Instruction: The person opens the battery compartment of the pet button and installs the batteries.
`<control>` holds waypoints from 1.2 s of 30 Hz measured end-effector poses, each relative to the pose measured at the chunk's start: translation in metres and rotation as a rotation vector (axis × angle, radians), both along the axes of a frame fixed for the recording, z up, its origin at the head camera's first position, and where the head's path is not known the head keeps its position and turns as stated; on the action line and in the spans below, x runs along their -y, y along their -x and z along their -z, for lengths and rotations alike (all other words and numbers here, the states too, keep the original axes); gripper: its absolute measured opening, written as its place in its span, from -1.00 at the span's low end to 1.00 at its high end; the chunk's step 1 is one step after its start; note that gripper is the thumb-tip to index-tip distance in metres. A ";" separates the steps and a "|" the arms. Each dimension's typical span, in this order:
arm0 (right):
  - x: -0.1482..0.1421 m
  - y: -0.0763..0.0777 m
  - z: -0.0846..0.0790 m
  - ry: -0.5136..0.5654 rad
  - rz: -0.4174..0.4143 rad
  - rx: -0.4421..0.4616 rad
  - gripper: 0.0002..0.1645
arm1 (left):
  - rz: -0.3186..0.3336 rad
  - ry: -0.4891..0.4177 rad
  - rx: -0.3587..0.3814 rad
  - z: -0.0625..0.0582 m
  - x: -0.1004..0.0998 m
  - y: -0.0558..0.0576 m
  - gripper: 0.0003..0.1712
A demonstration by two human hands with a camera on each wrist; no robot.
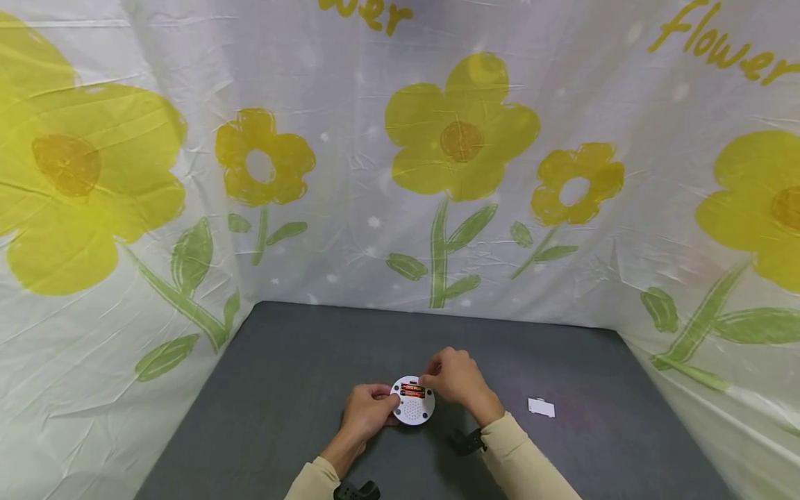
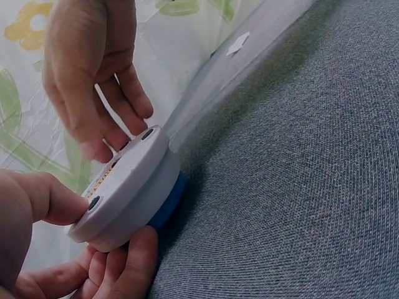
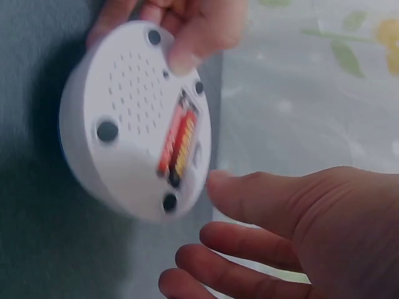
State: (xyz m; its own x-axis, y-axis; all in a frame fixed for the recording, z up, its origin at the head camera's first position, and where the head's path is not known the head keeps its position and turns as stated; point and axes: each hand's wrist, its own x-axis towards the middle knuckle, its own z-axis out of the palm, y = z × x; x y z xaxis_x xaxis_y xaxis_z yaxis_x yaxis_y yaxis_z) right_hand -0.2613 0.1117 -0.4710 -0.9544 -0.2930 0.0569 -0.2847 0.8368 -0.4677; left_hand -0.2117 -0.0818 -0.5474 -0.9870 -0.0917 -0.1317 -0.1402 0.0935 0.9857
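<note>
My left hand point(image 1: 367, 410) grips a round white device point(image 1: 412, 412) by its left edge, thumb on the upturned face and fingers beneath. That face carries small speaker holes, dark rubber feet and an uncovered compartment with two red batteries point(image 3: 178, 142). In the left wrist view, a blue part point(image 2: 168, 202) shows on the device's underside. My right hand point(image 1: 455, 375) is at the device's far right edge, beside the compartment. Its thumb point(image 3: 240, 194) lies close to the rim, though touching cannot be told, and the loosely bent fingers hold nothing.
A small white battery cover point(image 1: 541, 407) lies on the dark grey tabletop point(image 1: 325, 347), right of both hands. A white curtain point(image 1: 350, 229) with yellow flowers stands around the table's back and sides.
</note>
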 end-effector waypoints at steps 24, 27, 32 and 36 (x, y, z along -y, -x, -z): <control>-0.077 0.002 -0.021 -0.135 0.091 -0.044 -0.66 | -0.022 0.008 0.016 -0.001 -0.002 -0.001 -0.65; -0.089 0.002 -0.019 -0.147 0.102 -0.046 -0.66 | -0.023 0.009 0.010 -0.001 -0.002 0.000 -0.66; -0.107 0.001 -0.018 -0.152 0.110 -0.045 -0.69 | -0.025 0.009 0.009 -0.001 -0.002 0.000 -0.66; -0.119 0.000 -0.019 -0.163 0.119 -0.035 -0.72 | -0.021 0.009 0.017 -0.001 -0.002 0.000 -0.65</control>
